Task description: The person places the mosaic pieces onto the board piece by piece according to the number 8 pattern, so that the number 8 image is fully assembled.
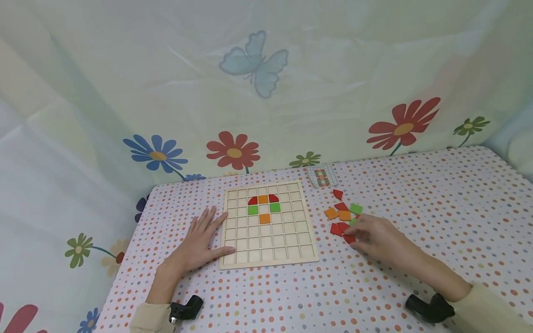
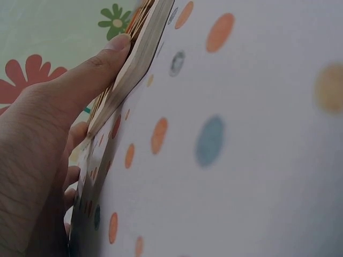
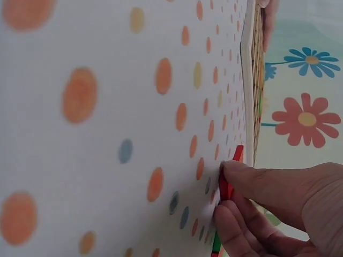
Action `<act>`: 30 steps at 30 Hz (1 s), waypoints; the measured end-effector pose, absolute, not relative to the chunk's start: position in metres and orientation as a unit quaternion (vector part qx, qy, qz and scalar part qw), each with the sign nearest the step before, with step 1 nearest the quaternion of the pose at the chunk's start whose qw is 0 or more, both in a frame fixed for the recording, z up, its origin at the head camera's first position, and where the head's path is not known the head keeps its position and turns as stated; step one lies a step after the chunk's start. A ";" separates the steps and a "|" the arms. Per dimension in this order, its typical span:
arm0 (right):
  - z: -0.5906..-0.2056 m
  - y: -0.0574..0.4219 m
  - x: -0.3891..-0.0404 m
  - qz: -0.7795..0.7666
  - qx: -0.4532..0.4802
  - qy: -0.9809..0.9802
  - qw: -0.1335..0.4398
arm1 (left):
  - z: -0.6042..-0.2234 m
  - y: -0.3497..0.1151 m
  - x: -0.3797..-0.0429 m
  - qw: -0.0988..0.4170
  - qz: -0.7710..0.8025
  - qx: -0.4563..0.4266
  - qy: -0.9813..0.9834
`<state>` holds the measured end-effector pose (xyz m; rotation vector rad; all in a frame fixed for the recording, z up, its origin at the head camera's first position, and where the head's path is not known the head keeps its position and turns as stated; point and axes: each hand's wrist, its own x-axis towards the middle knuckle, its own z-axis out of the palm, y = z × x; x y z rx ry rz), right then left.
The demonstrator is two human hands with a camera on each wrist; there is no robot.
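A wooden grid board [image 1: 287, 240] lies on the table, holding two red quarter-round tiles, two orange square tiles [image 1: 264, 218] and two green square tiles [image 1: 275, 207]. My left hand [image 1: 197, 247] rests spread at its left side, with the thumb [image 2: 107, 59] over the board's edge. To the right of the board is a loose pile of red, orange and green tiles. There my right hand [image 1: 376, 238] pinches a red tile [image 3: 225, 184] between thumb and fingers, low over the tabletop. Its fingers partly cover a green tile [image 1: 353, 222] in the pile.
Behind the pile lies a small printed pattern card [image 1: 326, 176]. Loose orange tiles [image 1: 344, 215] and a red tile [image 1: 337, 194] sit between card and right hand. The dotted tablecloth [image 1: 270, 296] meets a flowered backdrop at the rear.
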<state>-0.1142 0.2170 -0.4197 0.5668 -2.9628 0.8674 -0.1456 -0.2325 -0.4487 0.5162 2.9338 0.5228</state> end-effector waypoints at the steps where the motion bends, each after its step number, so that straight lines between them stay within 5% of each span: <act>1: -0.419 0.217 -0.114 0.279 0.177 -0.944 -0.002 | -0.449 -0.232 -0.146 0.058 0.173 0.171 0.968; 30: -0.401 0.186 -0.122 0.339 0.230 -0.911 -0.038 | -0.448 -0.233 -0.145 0.057 0.173 0.176 0.967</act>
